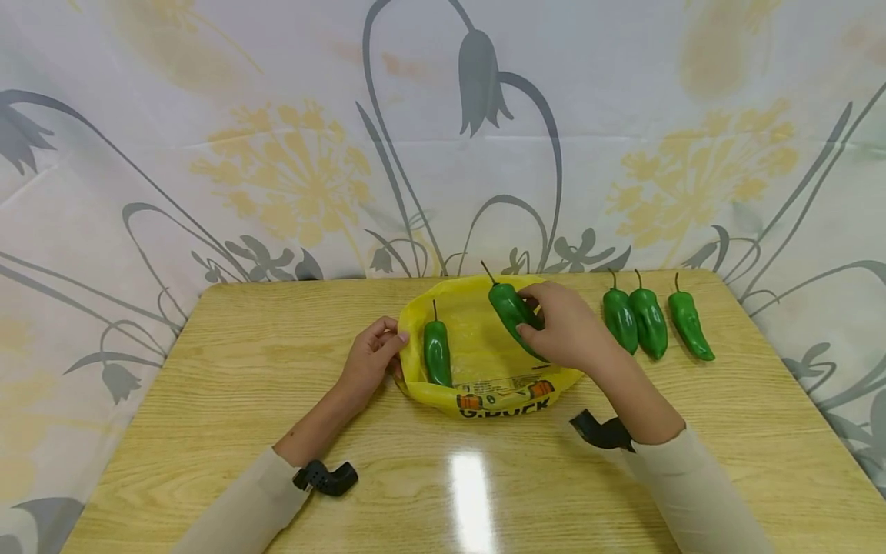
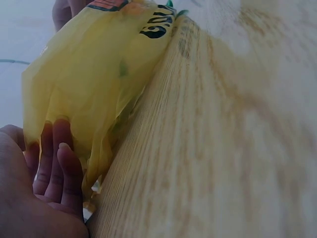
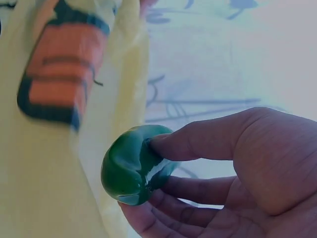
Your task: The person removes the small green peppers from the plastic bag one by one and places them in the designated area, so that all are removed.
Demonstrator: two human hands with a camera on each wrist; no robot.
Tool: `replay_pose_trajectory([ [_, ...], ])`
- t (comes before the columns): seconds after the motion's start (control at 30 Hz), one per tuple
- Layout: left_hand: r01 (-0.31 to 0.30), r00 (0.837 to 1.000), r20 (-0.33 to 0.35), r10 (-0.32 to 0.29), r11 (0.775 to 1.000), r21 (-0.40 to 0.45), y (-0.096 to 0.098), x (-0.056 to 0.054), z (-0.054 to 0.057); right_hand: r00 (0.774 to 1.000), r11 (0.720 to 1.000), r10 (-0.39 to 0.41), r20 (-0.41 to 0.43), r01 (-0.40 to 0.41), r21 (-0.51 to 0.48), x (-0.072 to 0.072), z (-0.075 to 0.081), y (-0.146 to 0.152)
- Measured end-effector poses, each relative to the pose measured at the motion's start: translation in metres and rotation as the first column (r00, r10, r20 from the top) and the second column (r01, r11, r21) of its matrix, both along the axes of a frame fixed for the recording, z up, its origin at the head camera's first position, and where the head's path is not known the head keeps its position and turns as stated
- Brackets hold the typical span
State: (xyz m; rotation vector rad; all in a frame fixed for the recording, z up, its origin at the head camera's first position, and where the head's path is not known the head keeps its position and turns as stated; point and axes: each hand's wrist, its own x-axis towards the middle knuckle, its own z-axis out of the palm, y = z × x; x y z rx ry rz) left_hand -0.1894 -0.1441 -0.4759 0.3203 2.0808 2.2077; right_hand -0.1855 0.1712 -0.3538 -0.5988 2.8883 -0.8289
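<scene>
A yellow plastic bag [image 1: 484,369] lies with its mouth spread wide, printed lettering and orange shapes along its near side. One green pepper [image 1: 437,354] rests inside, at the left, stem pointing away. My left hand [image 1: 374,354] pinches the bag's left rim between thumb and fingers; the left wrist view shows those fingertips [image 2: 63,134] against the thin yellow plastic [image 2: 99,74]. Over the bag's right part, my right hand [image 1: 564,323] grips another green pepper [image 1: 510,308] by its middle. From the right wrist, thumb and fingers close around that glossy pepper [image 3: 133,166].
Three more green peppers lie at the right: a pair side by side [image 1: 620,319] and one [image 1: 690,325] a little apart. All stand on a wooden table [image 1: 263,369], backed by a flower-patterned cloth [image 1: 429,154]. Light reflects off the table near its front.
</scene>
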Motion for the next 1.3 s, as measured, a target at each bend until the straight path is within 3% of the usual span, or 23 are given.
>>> replay_pose_trajectory([
  [0.47, -0.059, 0.998, -0.029, 0.059, 0.998, 0.001, -0.001, 0.001, 0.000, 0.992, 0.993, -0.115, 0.058, 0.117, -0.022, -0.010, 0.016, 0.042],
  [0.87, -0.152, 0.986, -0.074, 0.152, 0.988, 0.006, -0.002, 0.001, 0.000, 0.969, 0.974, -0.221, 0.110, 0.215, 0.066, -0.019, 0.020, 0.078],
  [1.3, -0.317, 0.942, -0.111, 0.316, 0.948, 0.003, -0.001, -0.001, -0.001, 0.949, 0.960, -0.269, 0.167, 0.250, 0.125, -0.025, 0.014, 0.095],
])
